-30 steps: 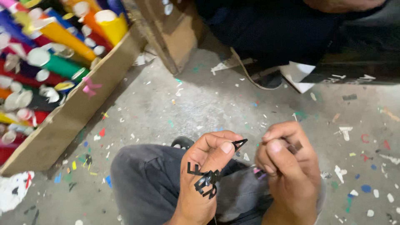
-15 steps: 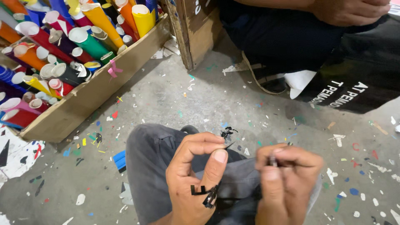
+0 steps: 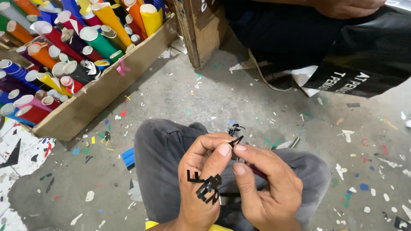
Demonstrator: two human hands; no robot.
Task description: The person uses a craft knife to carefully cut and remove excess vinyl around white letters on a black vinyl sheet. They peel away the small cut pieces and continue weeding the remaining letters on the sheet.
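In the head view, the left hand is pinching a black scrap at its fingertips, and more black cut shapes are sticking to its palm. The right hand is closing on a thin dark tool whose tip is meeting the scrap. Both are working above the grey knees. A box of coloured rolls is sitting on the littered floor.

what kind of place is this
Probably a sign or sticker-cutting workshop. A cardboard box holds many coloured vinyl rolls, offcut scraps litter the concrete floor, and the left hand has black cut-out pieces stuck to it.
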